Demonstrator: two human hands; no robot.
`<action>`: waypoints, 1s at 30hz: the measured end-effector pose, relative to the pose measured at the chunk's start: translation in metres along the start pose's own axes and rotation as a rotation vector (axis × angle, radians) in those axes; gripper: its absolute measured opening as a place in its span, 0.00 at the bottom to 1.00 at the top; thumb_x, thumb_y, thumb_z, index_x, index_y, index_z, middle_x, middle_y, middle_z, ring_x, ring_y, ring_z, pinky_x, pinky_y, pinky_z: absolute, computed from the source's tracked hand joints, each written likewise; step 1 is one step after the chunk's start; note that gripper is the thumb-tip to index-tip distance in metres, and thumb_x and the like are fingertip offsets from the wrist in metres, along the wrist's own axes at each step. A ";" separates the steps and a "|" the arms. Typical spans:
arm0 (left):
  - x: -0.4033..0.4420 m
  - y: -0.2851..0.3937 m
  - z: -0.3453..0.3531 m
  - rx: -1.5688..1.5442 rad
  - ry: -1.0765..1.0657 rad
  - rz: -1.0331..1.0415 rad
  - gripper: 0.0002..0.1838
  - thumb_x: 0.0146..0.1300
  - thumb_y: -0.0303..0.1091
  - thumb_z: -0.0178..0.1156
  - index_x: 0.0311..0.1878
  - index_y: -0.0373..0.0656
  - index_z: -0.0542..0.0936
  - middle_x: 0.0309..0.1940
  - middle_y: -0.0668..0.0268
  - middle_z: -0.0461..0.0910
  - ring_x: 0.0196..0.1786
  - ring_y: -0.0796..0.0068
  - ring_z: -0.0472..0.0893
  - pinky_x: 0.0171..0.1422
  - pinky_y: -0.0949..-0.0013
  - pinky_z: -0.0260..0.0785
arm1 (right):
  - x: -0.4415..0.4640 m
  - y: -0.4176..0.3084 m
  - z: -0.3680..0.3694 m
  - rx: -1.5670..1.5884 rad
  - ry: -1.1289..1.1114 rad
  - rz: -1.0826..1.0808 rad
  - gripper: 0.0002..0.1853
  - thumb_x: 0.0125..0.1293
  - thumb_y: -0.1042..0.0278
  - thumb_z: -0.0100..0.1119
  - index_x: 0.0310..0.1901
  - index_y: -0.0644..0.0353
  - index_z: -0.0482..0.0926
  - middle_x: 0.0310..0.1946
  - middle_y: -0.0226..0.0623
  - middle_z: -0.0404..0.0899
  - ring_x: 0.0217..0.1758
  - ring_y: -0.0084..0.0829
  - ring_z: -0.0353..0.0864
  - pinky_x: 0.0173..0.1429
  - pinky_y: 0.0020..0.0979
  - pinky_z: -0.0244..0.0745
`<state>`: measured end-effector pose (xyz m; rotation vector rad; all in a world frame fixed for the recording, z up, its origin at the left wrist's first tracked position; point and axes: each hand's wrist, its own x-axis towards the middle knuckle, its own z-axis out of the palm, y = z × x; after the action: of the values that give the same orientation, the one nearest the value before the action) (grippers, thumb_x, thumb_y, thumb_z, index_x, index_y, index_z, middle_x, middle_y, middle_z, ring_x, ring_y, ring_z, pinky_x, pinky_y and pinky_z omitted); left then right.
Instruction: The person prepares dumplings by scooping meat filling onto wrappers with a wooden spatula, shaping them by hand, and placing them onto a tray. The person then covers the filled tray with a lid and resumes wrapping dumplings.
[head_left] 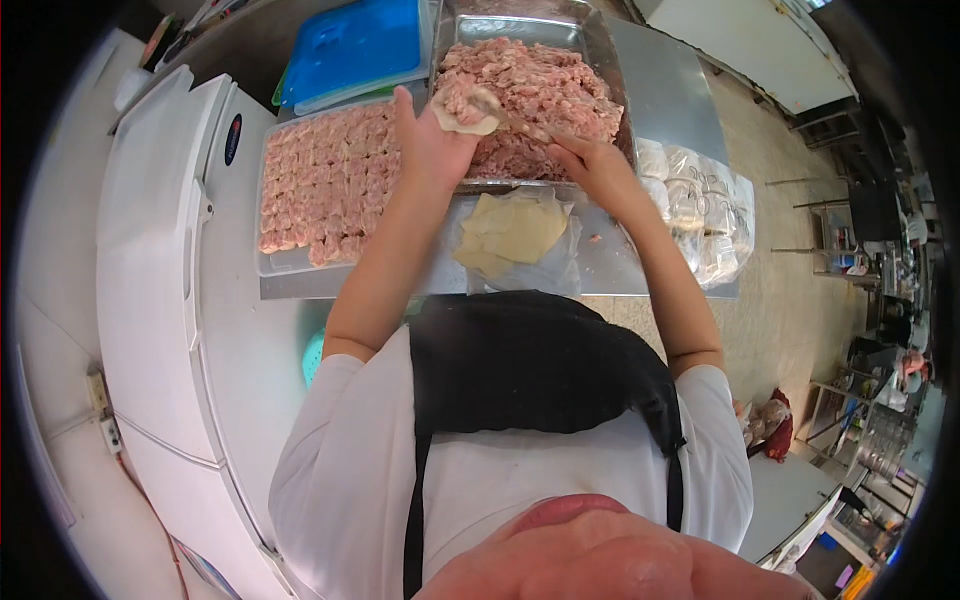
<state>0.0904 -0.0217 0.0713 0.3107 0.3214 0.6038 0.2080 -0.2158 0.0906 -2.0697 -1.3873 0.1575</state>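
Note:
My left hand (437, 142) is raised at the front left corner of the metal pan (515, 30), its palm up under a round dough wrapper (463, 121). A lump of pink minced meat (461, 101) sits on that wrapper. In my right hand (596, 170) is a thin spreading tool (522, 127), its tip at the wrapper's right edge; its exact kind is hard to make out. Behind both hands the pan holds a large heap of minced meat (560, 80). A stack of pale yellow wrappers (513, 232) lies on plastic film, between my forearms.
At left, a clear tray (265, 262) holds rows of filled dumplings (330, 185). A blue lid (355, 50) lies behind it. Plastic-wrapped packs (700, 210) stand on the steel table's (650, 80) right side. A white fridge (150, 270) is at far left.

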 end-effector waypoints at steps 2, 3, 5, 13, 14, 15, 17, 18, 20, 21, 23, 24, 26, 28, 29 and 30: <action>0.005 0.001 -0.009 0.004 0.033 -0.028 0.46 0.69 0.69 0.38 0.67 0.28 0.63 0.65 0.49 0.67 0.67 0.53 0.68 0.73 0.51 0.58 | -0.009 -0.016 -0.020 -0.333 -0.090 0.008 0.11 0.69 0.62 0.57 0.45 0.59 0.80 0.31 0.46 0.78 0.35 0.47 0.81 0.39 0.44 0.74; 0.003 0.001 -0.006 0.000 0.048 -0.055 0.46 0.68 0.69 0.38 0.66 0.28 0.64 0.66 0.49 0.66 0.67 0.53 0.67 0.74 0.49 0.56 | -0.013 -0.023 -0.016 -0.302 -0.027 -0.021 0.11 0.69 0.62 0.56 0.46 0.59 0.79 0.31 0.45 0.78 0.35 0.48 0.81 0.39 0.45 0.74; -0.002 0.002 0.002 0.021 0.058 -0.077 0.45 0.68 0.69 0.40 0.65 0.29 0.65 0.65 0.48 0.66 0.66 0.52 0.67 0.74 0.46 0.55 | -0.018 -0.037 -0.004 -0.247 0.103 -0.083 0.11 0.68 0.63 0.55 0.47 0.58 0.79 0.33 0.44 0.79 0.36 0.49 0.81 0.40 0.46 0.75; 0.006 0.017 -0.001 0.037 0.018 -0.143 0.36 0.66 0.60 0.54 0.63 0.35 0.68 0.53 0.52 0.71 0.57 0.52 0.71 0.73 0.45 0.57 | -0.017 -0.083 -0.019 -0.478 -0.044 0.070 0.13 0.69 0.61 0.53 0.49 0.58 0.79 0.37 0.44 0.80 0.38 0.47 0.82 0.40 0.44 0.77; 0.020 0.019 -0.019 -0.096 -0.165 -0.247 0.35 0.66 0.58 0.56 0.63 0.35 0.68 0.53 0.52 0.71 0.56 0.53 0.72 0.71 0.45 0.59 | -0.019 -0.082 -0.010 -0.443 -0.011 0.047 0.13 0.69 0.62 0.53 0.48 0.59 0.78 0.38 0.44 0.81 0.39 0.46 0.83 0.41 0.44 0.78; 0.042 0.023 -0.047 -0.231 -0.346 -0.346 0.34 0.65 0.55 0.57 0.63 0.35 0.67 0.53 0.52 0.72 0.55 0.54 0.73 0.70 0.46 0.61 | -0.020 -0.077 -0.009 -0.406 0.006 0.025 0.13 0.70 0.61 0.52 0.47 0.59 0.79 0.37 0.45 0.81 0.38 0.46 0.83 0.40 0.43 0.77; 0.042 0.024 -0.042 -0.239 -0.390 -0.358 0.31 0.65 0.50 0.59 0.61 0.35 0.68 0.50 0.54 0.74 0.51 0.57 0.76 0.66 0.50 0.65 | -0.016 -0.065 -0.014 -0.333 0.034 -0.038 0.13 0.71 0.60 0.52 0.47 0.60 0.79 0.34 0.46 0.81 0.36 0.45 0.82 0.40 0.42 0.76; 0.016 0.025 -0.006 -0.107 -0.250 -0.275 0.28 0.64 0.47 0.60 0.59 0.35 0.70 0.47 0.55 0.76 0.48 0.59 0.78 0.64 0.53 0.68 | -0.018 -0.061 -0.023 -0.171 0.026 0.032 0.14 0.72 0.60 0.51 0.47 0.60 0.79 0.32 0.44 0.80 0.35 0.42 0.82 0.39 0.40 0.75; -0.009 0.028 0.014 0.230 -0.234 -0.164 0.28 0.63 0.40 0.63 0.62 0.37 0.67 0.50 0.54 0.76 0.49 0.59 0.79 0.62 0.55 0.70 | -0.021 -0.054 -0.048 0.151 0.018 0.174 0.15 0.73 0.59 0.50 0.46 0.61 0.80 0.28 0.42 0.79 0.32 0.36 0.80 0.39 0.36 0.73; -0.013 0.031 0.013 0.431 -0.353 -0.131 0.33 0.62 0.37 0.64 0.67 0.40 0.62 0.55 0.52 0.74 0.53 0.57 0.79 0.63 0.55 0.70 | -0.022 -0.051 -0.055 0.230 -0.022 0.227 0.16 0.74 0.58 0.49 0.46 0.61 0.81 0.27 0.41 0.78 0.31 0.33 0.78 0.39 0.34 0.72; -0.020 0.031 0.018 0.798 -0.498 -0.031 0.40 0.58 0.32 0.67 0.72 0.44 0.57 0.60 0.51 0.73 0.57 0.57 0.78 0.64 0.56 0.70 | -0.024 -0.042 -0.069 0.389 -0.111 0.333 0.17 0.75 0.57 0.48 0.46 0.62 0.82 0.26 0.38 0.77 0.30 0.28 0.74 0.39 0.31 0.70; -0.026 0.033 0.029 0.965 -0.520 0.037 0.42 0.56 0.30 0.69 0.72 0.45 0.58 0.61 0.53 0.73 0.58 0.59 0.78 0.64 0.57 0.69 | -0.024 -0.040 -0.075 0.415 -0.172 0.340 0.17 0.75 0.58 0.48 0.46 0.63 0.82 0.26 0.38 0.77 0.30 0.27 0.73 0.40 0.30 0.71; -0.028 0.028 0.039 1.274 -0.591 0.313 0.42 0.53 0.29 0.72 0.70 0.46 0.62 0.59 0.57 0.75 0.56 0.64 0.79 0.63 0.61 0.69 | -0.027 -0.036 -0.084 0.472 -0.301 0.350 0.17 0.75 0.58 0.48 0.46 0.64 0.81 0.26 0.36 0.77 0.30 0.24 0.71 0.40 0.29 0.71; -0.023 0.019 0.048 1.478 -0.685 0.538 0.37 0.51 0.30 0.73 0.65 0.44 0.69 0.55 0.62 0.78 0.52 0.68 0.80 0.61 0.64 0.70 | -0.034 -0.043 -0.094 0.392 -0.276 0.267 0.17 0.74 0.58 0.50 0.47 0.66 0.81 0.27 0.38 0.78 0.30 0.27 0.72 0.41 0.30 0.71; -0.021 0.015 0.053 1.544 -0.725 0.557 0.34 0.50 0.30 0.74 0.62 0.44 0.72 0.53 0.64 0.79 0.51 0.69 0.80 0.60 0.65 0.70 | -0.035 -0.044 -0.098 0.352 -0.260 0.227 0.18 0.74 0.58 0.51 0.47 0.67 0.80 0.27 0.39 0.78 0.30 0.28 0.72 0.41 0.30 0.71; -0.022 0.015 0.061 1.538 -0.748 0.380 0.31 0.50 0.31 0.74 0.59 0.43 0.75 0.51 0.66 0.80 0.50 0.70 0.79 0.59 0.65 0.69 | -0.034 -0.041 -0.098 0.324 -0.247 0.187 0.17 0.74 0.58 0.52 0.47 0.66 0.80 0.28 0.40 0.79 0.31 0.30 0.74 0.41 0.31 0.72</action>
<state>0.0891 -0.0348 0.1369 2.0532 -0.0754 0.4556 0.2027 -0.2774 0.1831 -1.9470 -1.2083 0.6909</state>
